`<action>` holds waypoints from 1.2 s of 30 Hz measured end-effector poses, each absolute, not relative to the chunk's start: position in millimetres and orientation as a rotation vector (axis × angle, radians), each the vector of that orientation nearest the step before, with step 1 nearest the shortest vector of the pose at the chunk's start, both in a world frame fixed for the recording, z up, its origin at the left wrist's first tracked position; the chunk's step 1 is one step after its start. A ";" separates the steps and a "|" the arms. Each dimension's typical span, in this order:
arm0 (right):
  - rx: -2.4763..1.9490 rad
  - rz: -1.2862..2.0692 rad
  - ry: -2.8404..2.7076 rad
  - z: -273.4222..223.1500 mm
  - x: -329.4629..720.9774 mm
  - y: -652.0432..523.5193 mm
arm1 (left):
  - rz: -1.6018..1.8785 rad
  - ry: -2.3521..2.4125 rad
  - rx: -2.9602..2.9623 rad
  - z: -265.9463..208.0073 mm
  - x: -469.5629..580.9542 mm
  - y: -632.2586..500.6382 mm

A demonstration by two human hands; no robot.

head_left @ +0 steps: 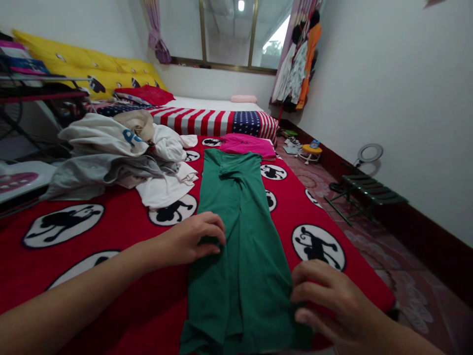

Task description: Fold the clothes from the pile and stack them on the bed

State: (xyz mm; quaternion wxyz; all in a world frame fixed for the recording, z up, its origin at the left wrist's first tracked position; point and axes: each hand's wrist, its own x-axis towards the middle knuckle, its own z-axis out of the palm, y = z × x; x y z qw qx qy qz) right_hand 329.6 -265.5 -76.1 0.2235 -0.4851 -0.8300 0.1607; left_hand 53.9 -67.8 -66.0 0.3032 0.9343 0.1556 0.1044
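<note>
Green trousers (254, 256) lie lengthwise on a red blanket (148, 301) patterned with black figures in white ovals. Their waist end points away from me, and both legs run towards me with creases down the middle. My left hand (203, 236) is over the left leg at about mid-length, fingers curved and thumb apart, with nothing visible between them. Beside the right leg's outer edge, near the hem, is my right hand (328, 296); its bent fingers stand apart from the thumb. Whether either hand touches the cloth is hard to see. A folded pink garment (247, 144) lies beyond the waist.
To the left is a heap of white, beige and grey clothes (111, 148). A bed with a flag-patterned cover (207, 121) stands behind. On the floor at right are a dark folding stool (373, 190), a ring light (370, 153) and a small yellow stool (311, 150).
</note>
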 end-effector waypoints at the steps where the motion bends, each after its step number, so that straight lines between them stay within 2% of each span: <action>1: -1.325 0.441 -2.279 -71.7 324.3 -263.5 | 0.253 0.429 2.449 -64.8 45.7 -70.1; 7: -1.064 0.591 -2.450 -54.2 278.0 -239.3 | 0.041 0.423 2.224 -53.7 7.8 -107.1; 12: -1.071 0.672 -2.537 -63.4 255.0 -229.5 | -0.050 0.583 2.252 -59.5 -5.9 -143.9; 16: -1.127 0.647 -2.551 -72.5 250.1 -229.7 | 0.032 0.702 2.310 -74.3 -9.8 -158.2; 20: -1.157 0.624 -2.462 -68.4 249.6 -232.3 | 0.139 0.927 2.284 -67.6 -12.3 -168.1; 27: -1.247 0.734 -2.581 -59.6 250.3 -235.4 | -0.411 1.041 2.493 -39.0 -0.9 -191.9; 30: -1.271 0.777 -2.621 -56.4 250.3 -235.5 | -0.534 0.982 2.510 -27.7 3.9 -183.8; 33: -1.224 0.830 -2.581 -53.7 254.0 -234.0 | -0.442 0.881 2.419 -21.0 10.3 -157.8; 36: -1.256 0.775 -2.409 -56.4 265.9 -224.6 | -0.027 0.876 2.508 -29.9 28.4 -125.4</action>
